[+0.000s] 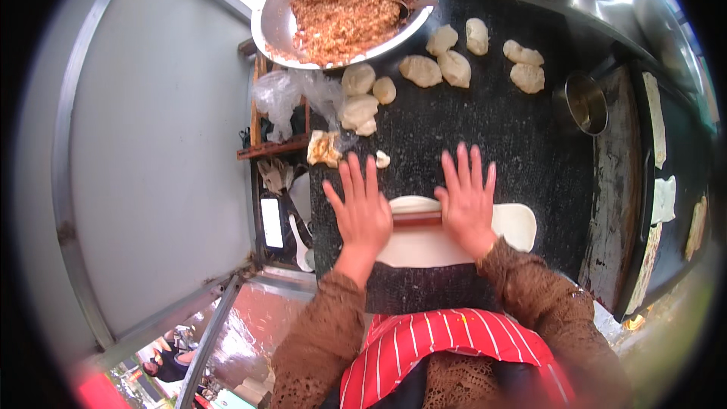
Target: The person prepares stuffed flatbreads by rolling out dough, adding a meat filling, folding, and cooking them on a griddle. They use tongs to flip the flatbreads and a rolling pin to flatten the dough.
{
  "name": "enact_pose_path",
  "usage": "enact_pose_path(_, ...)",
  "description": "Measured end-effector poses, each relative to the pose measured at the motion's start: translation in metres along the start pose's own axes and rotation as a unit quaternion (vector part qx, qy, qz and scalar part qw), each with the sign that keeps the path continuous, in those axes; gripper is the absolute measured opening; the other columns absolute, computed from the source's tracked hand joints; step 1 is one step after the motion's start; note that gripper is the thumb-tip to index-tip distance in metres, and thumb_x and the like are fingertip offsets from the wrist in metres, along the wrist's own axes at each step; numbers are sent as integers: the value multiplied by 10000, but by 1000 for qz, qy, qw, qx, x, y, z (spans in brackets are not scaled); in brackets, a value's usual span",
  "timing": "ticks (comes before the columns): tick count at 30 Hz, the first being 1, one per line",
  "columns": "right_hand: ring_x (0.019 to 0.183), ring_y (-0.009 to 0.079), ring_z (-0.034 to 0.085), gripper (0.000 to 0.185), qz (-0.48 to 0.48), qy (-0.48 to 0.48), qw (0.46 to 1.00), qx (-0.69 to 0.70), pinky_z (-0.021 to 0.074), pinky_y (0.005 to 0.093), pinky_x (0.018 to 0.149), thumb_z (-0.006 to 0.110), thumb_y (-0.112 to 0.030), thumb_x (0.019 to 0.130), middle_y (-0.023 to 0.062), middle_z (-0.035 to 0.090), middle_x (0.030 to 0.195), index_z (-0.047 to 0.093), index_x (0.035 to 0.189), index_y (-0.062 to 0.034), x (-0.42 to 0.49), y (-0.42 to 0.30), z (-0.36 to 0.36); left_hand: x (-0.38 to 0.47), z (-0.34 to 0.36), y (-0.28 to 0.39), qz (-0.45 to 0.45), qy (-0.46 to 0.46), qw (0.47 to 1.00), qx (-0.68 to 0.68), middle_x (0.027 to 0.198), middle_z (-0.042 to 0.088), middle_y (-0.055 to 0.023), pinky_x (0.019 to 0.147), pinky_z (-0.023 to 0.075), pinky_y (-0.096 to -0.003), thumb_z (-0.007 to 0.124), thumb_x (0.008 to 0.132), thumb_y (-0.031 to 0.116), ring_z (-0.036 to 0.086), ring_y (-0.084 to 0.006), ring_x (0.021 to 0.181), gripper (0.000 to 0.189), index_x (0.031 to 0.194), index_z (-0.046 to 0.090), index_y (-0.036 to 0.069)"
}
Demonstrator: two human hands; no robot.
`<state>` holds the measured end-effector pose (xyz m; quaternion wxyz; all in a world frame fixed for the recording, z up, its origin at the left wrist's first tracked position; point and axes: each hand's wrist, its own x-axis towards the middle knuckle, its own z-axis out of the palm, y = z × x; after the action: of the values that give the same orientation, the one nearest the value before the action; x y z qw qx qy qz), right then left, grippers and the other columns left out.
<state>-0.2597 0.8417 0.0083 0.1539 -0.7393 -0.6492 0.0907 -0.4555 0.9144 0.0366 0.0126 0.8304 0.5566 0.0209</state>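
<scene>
A sheet of rolled dough point(426, 249) lies flat on the black work surface in front of me, its right end point(515, 227) showing past my right wrist. Across it rests a brown rolling pin point(417, 219), visible only between my hands. My left hand point(360, 210) presses on the pin's left part, palm down with fingers stretched forward. On the pin's right part lies my right hand point(468, 199), also flat with straight fingers. Neither hand wraps its fingers round the pin. A small scrap of dough point(383, 159) sits just beyond my left fingertips.
Several dough pieces point(420, 71) lie farther back, near a metal bowl point(272, 17) of minced filling point(352, 8). Plastic bags point(278, 99) hang at the left edge. At right stand a metal cup point(585, 103) and a dark griddle point(679, 153) with flat pieces on it.
</scene>
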Motion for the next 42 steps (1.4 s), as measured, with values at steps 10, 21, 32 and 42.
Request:
enact_pose_path(10, 1586, 352, 134, 687, 28, -41, 999, -6, 80, 595, 1252, 548, -361, 1017, 195, 228, 1687, 335, 1591, -50, -39, -15, -9, -50, -8, -2, 22, -6, 1000, -1, 1713, 157, -204, 1229, -38, -641, 564, 820, 142, 84, -344, 1604, 861, 1620, 265, 31)
enact_pose_path(21, 1520, 374, 309, 547, -24, -29, 999, 10, 239, 567, 1231, 542, -337, 1020, 167, 410, 1603, 499, 1477, -40, -123, -27, -12, -143, -7, -3, 108, 1, 992, -67, 1589, 415, -195, 1224, 162, -624, 586, 978, 246, 307, -349, 1525, 568, 1486, 479, 16)
enact_pose_path(32, 1241, 365, 566, 419, -23, 85, 992, 88, 442, 472, 1079, 583, -76, 906, 171, 627, 1323, 619, 1321, -30, -193, 18, -44, -176, 0, 37, 164, 16, 975, -149, 1467, 547, -180, 1203, 271, -538, 602, 923, 128, 477, -335, 1400, 521, 1428, 547, 11)
enact_pose_path(42, 1555, 397, 221, 637, 76, 102, 992, -20, 147, 584, 1249, 583, -282, 985, 196, 326, 1646, 413, 1541, -21, -51, 77, -39, -16, 13, 99, 104, 43, 993, -19, 1675, 254, -231, 1244, 25, -625, 573, 958, 354, 166, -373, 1580, 736, 1548, 377, -39)
